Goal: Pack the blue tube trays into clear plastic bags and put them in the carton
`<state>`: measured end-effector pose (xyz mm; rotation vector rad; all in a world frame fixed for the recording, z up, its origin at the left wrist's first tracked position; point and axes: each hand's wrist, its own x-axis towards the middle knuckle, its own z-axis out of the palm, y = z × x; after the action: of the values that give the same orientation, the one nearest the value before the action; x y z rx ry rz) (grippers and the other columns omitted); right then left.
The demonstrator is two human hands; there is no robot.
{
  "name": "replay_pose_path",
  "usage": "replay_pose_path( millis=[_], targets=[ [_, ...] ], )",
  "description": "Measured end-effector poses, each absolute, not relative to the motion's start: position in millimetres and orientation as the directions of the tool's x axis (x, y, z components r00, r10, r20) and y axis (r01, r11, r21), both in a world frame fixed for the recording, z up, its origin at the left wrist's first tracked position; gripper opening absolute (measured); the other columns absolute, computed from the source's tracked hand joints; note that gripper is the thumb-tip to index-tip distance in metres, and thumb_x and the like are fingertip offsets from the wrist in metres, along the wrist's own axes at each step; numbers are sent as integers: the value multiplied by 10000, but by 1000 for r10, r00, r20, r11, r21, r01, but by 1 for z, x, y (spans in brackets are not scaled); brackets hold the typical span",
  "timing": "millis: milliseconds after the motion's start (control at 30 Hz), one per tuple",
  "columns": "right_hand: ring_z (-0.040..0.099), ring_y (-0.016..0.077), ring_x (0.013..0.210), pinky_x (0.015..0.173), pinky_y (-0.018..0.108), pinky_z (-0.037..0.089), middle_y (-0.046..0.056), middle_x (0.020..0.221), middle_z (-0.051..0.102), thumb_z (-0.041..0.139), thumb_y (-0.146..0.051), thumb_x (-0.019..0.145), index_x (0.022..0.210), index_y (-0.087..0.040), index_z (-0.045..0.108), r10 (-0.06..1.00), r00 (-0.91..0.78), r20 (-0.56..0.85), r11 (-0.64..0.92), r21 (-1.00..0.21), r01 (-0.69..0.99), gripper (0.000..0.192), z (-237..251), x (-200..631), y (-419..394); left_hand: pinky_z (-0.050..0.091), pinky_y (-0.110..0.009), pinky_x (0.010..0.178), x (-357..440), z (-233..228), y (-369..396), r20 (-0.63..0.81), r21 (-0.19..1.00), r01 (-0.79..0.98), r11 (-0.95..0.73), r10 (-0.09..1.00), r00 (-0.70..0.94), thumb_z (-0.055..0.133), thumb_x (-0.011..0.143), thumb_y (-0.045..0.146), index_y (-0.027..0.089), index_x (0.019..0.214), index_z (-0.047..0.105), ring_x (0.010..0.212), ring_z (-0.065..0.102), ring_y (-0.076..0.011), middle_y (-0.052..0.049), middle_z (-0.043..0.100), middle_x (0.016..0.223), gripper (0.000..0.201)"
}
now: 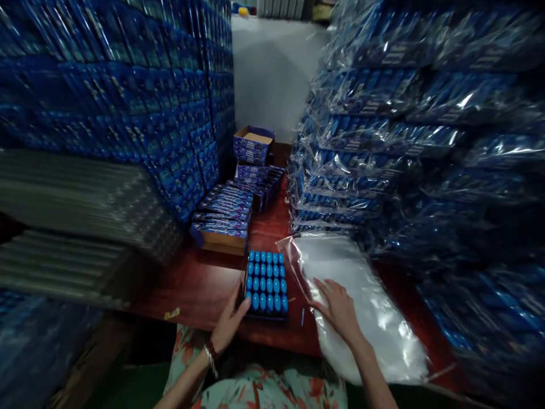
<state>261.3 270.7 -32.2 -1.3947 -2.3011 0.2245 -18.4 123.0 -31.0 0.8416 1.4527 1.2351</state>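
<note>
A dark shallow box (pixel 267 316) packed with rows of glossy blue rounded pieces (pixel 266 286) stands on the red table. My left hand (pixel 232 321) grips its left side, with the thumb at the near left corner and the other fingers partly hidden beside the wall. To the right, clear plastic bags (pixel 340 255) lie flat in a pile. On their left part rests my right hand (pixel 338 309), open, its fingers apart and touching the top plastic.
Purple printed cartons (pixel 223 241) stand beyond the box. Tall stacks of blue packs (pixel 170 113) rise at left, plastic-wrapped blue packs (pixel 366 136) at right. Ribbed clear trays (pixel 76 199) are piled at left. A yellow scrap (pixel 172 313) lies near the table's front edge.
</note>
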Motion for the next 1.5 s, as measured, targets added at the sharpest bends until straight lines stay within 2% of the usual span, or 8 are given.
replay_pose_path(
  millis=[300,500,767,933,1067,1300,1400,1500],
  targets=[
    [558,194,664,620,289,416,64,656,634,429,-679,761,641,-169,616,988,-123,89,144,-804,578,557,-9,250,307,183,-442,1160,0,-30,154,-78,995,29,91,953,-292,554,822,467,191,1429,301,1401,225,-257,-113,347,1473,713],
    [552,192,641,586,267,380,50,614,627,488,-650,713,597,-150,633,984,-127,125,176,-788,590,534,59,226,336,206,-512,1132,8,-32,132,-30,950,275,144,924,-380,485,872,439,181,1456,209,1400,218,-285,-163,264,1501,695],
    [472,125,524,533,243,376,-10,491,542,586,-509,640,497,-155,579,744,-656,-125,309,-807,503,383,93,151,364,342,-478,1039,22,64,218,474,366,882,-296,875,98,651,787,245,216,1444,247,1346,319,-307,-157,339,1469,772],
    [627,213,753,743,355,497,76,780,696,546,-563,697,922,-150,686,699,-694,-172,225,-869,441,491,103,176,359,448,-296,894,12,79,284,391,521,758,-393,899,198,517,858,148,194,1109,625,1023,594,-183,-83,655,1115,277],
    [566,239,1123,952,445,423,129,1265,572,236,-680,840,1420,-227,307,788,-597,-150,72,-940,332,739,108,227,328,469,-255,728,-14,74,301,297,664,714,-221,955,19,552,830,189,118,829,663,766,619,-157,-65,684,818,131],
    [612,245,861,847,392,443,91,874,682,431,-483,845,864,-192,637,873,-372,316,488,-583,650,357,104,203,307,484,-316,765,-38,102,298,260,667,714,-214,964,46,658,718,327,113,946,663,852,639,-222,-96,690,908,313],
    [599,186,715,686,286,441,61,746,652,352,-309,894,799,-193,597,741,-532,410,672,-469,573,287,116,174,322,246,-502,1071,-32,127,283,460,501,781,-374,879,126,764,585,442,144,1362,404,1339,315,-352,-200,377,1432,907],
    [616,178,781,661,255,415,82,874,668,342,-141,852,918,-191,604,544,-746,384,839,-227,495,275,131,151,330,84,-492,1124,-26,145,274,507,355,762,-541,796,329,653,727,324,171,1456,219,1397,220,-292,-166,310,1485,861]
  ],
)
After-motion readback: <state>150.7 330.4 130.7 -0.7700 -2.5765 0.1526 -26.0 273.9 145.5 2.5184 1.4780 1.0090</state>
